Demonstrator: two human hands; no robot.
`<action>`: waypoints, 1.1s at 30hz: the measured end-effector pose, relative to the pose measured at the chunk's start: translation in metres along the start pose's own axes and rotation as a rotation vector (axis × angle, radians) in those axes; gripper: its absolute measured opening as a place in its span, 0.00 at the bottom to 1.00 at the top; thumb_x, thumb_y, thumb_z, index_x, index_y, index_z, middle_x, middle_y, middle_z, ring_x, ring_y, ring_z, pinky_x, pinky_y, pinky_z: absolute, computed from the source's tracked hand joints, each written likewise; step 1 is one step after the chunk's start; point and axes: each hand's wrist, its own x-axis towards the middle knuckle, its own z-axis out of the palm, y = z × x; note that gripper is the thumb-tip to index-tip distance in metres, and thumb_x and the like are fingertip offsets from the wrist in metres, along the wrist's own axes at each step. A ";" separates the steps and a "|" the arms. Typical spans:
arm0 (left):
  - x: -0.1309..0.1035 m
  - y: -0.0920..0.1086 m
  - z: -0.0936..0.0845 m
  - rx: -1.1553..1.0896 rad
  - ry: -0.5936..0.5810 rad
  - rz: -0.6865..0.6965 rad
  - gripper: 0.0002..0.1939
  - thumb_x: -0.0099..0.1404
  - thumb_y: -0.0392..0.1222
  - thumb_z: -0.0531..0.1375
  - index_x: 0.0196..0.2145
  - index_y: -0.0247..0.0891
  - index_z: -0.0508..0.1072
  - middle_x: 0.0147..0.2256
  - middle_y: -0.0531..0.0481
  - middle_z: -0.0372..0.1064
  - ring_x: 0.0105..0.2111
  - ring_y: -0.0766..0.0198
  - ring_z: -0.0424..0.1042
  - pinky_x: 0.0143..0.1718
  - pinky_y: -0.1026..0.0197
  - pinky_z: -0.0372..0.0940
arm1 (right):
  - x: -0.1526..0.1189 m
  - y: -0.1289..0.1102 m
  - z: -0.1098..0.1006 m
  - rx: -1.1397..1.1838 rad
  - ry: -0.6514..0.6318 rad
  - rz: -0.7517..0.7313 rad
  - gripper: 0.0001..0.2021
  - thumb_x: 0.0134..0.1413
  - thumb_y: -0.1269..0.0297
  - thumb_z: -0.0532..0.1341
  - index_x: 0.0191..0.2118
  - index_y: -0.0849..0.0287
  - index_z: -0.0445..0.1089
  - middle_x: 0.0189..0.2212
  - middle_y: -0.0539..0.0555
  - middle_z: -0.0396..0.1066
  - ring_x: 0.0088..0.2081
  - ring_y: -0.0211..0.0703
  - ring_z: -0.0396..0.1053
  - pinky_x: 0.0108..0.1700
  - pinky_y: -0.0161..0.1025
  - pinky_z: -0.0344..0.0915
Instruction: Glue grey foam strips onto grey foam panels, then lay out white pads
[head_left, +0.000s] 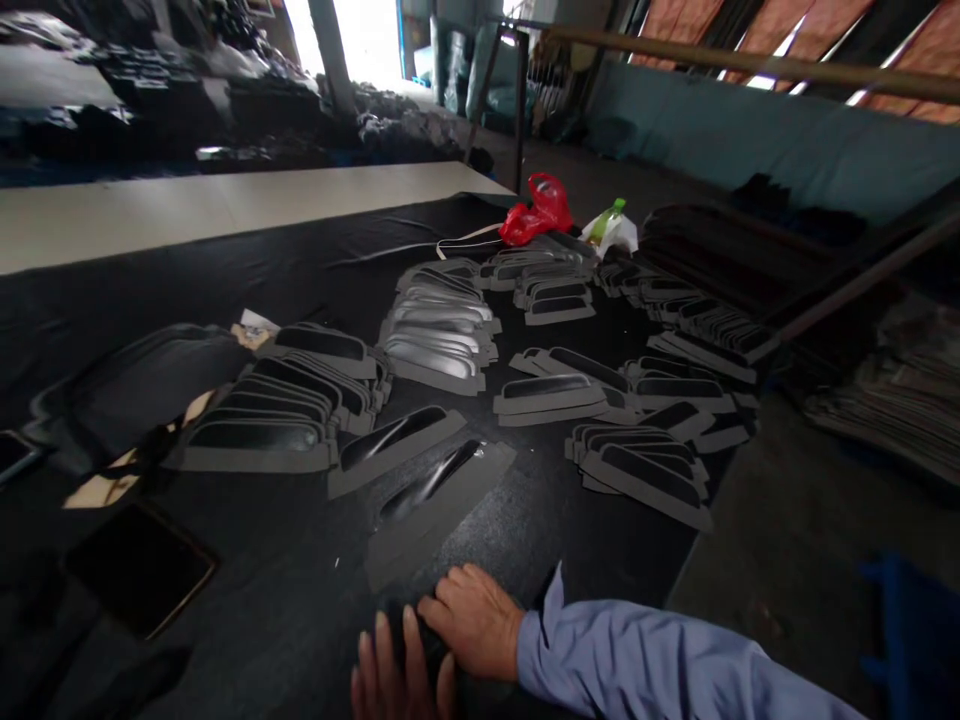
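In the head view, the left hand [401, 668] is at the lower edge of the frame, fingers extended and slightly parted, with nothing seen in its grasp; its lower part is cut off. The right hand [476, 618], in a light blue sleeve [645, 645], is just beside it, back upward and fingers bent; whether it has hold of anything under the fingers cannot be told. Both are at the near part of a black-covered tabletop [285, 600]. The nearest panel [442, 525], dark and glossy in the middle with a grey border, lies flat and slanted just beyond the hands. A second panel [401, 452] of like form lies behind it, near a fanned stack [259, 425] to the left. Farther back at centre is a glossy stack [435, 345] reflecting light; to the right, near the tabletop edge, is another fanned stack [649, 475]. A dark rectangular piece [142, 565] lies at the left. At the far end are a red plastic bag [541, 212] and a white bag [621, 236] with a green item [600, 226].
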 end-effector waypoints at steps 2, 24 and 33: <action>0.007 0.005 -0.001 0.033 -0.053 -0.001 0.34 0.62 0.44 0.52 0.62 0.41 0.43 0.60 0.34 0.50 0.60 0.41 0.48 0.54 0.33 0.49 | 0.002 -0.001 0.002 0.007 -0.014 0.021 0.07 0.56 0.65 0.55 0.41 0.57 0.62 0.30 0.50 0.66 0.33 0.42 0.61 0.33 0.39 0.56; -0.020 0.026 -0.097 -0.302 -0.040 -0.554 0.16 0.64 0.42 0.50 0.48 0.35 0.65 0.43 0.40 0.66 0.45 0.57 0.68 0.46 0.51 0.67 | -0.023 0.011 -0.039 0.318 -0.024 0.043 0.13 0.61 0.59 0.49 0.43 0.60 0.66 0.37 0.57 0.67 0.41 0.45 0.63 0.44 0.43 0.61; -0.035 0.037 -0.089 -0.447 -0.051 -0.689 0.15 0.63 0.46 0.50 0.42 0.36 0.68 0.40 0.41 0.66 0.42 0.57 0.69 0.44 0.50 0.67 | -0.065 -0.001 -0.023 0.090 -0.036 -0.113 0.33 0.45 0.61 0.64 0.58 0.61 0.56 0.53 0.64 0.61 0.53 0.55 0.57 0.54 0.54 0.54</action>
